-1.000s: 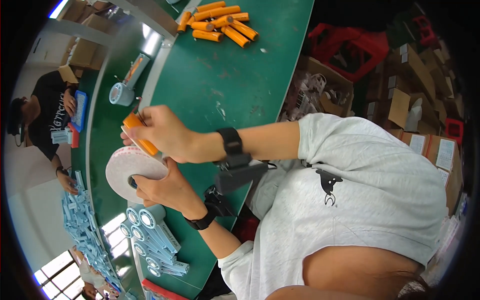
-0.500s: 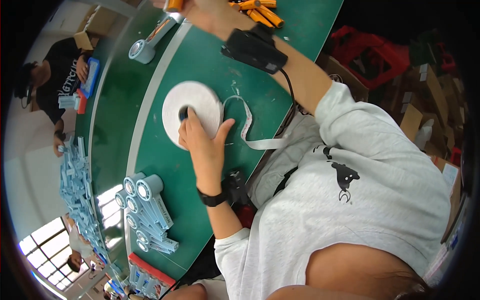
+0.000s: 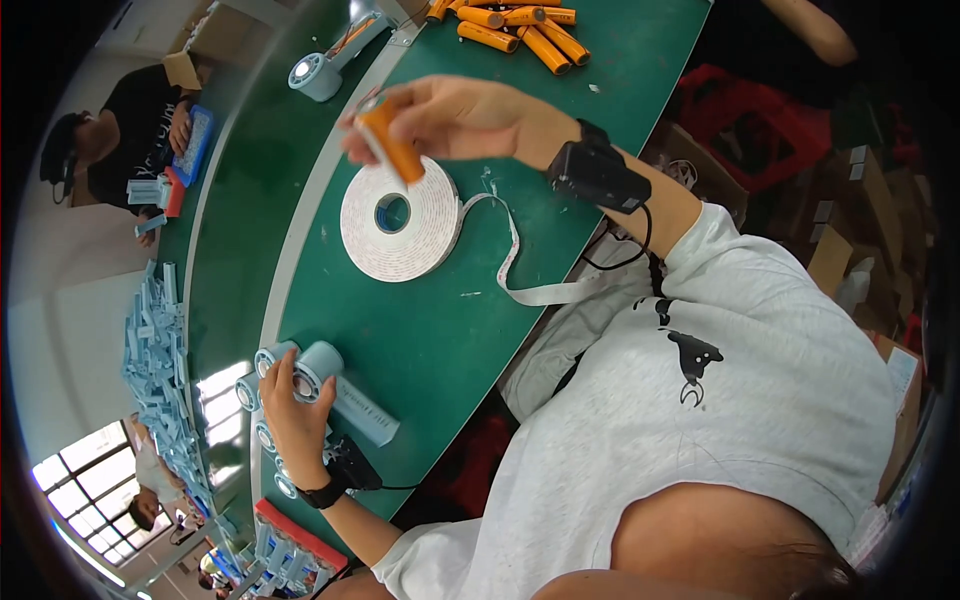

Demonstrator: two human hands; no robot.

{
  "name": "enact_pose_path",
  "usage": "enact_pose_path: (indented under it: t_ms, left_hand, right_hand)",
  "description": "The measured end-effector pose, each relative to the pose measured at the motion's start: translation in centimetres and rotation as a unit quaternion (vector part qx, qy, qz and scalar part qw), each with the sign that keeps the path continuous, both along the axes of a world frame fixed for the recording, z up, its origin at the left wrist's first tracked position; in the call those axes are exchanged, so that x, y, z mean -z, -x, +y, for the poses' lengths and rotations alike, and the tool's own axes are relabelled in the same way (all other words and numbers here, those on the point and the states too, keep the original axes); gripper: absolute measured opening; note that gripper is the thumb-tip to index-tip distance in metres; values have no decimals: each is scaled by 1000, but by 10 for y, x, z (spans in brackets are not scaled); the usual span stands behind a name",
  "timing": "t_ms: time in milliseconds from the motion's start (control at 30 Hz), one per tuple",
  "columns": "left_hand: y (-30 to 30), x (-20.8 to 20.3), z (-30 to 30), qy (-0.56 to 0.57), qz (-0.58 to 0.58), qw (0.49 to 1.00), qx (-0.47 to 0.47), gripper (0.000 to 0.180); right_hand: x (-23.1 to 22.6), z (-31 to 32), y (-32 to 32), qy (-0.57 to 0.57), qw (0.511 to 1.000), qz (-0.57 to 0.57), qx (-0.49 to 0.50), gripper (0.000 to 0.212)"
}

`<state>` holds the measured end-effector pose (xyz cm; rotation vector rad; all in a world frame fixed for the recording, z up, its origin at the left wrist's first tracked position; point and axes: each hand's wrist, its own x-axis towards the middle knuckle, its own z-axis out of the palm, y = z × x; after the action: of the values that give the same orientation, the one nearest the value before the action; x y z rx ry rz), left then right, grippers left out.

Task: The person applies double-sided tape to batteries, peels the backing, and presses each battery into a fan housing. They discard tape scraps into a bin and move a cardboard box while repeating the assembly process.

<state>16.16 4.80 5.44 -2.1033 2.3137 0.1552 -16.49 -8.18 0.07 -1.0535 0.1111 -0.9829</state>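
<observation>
My right hand (image 3: 440, 118) holds an orange cylindrical battery (image 3: 400, 150) between thumb and fingers, just above a big roll of white tape (image 3: 375, 245). A pale strip shows along the battery's side. Down at the lower left, my left hand (image 3: 295, 415) has its thumb and fingers curled round the head of a light-blue handheld fan (image 3: 365, 410), whose handle points toward me. Several more such fans lie beside and partly under that hand. From the roll, a loose tape end (image 3: 512, 250) winds across to the table's near edge.
Several orange batteries (image 3: 545, 40) are piled at the table's top edge. Another blue fan (image 3: 315, 78) lies beyond the grey rail, its handle holding orange. A heap of blue parts (image 3: 160, 360) and a co-worker (image 3: 120, 140) are on the far side. A red-edged tray (image 3: 300, 535) stands below.
My left hand has left the tape roll and taken hold of a fan, which has shifted toward me. My right hand has brought the battery from the top edge to above the roll.
</observation>
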Motion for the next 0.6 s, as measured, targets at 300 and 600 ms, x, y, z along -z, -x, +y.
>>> enact_pose_path:
  t_ms: [300,600]
  left_hand:
    - [38,17,-3,184,26,976,116,37]
    - [28,61,-16,151,130,961,190,31]
  right_hand:
    - [-12,45,-72,-336,917,-210,-53,36]
    - [-33,39,-62,236,939,227,102,30]
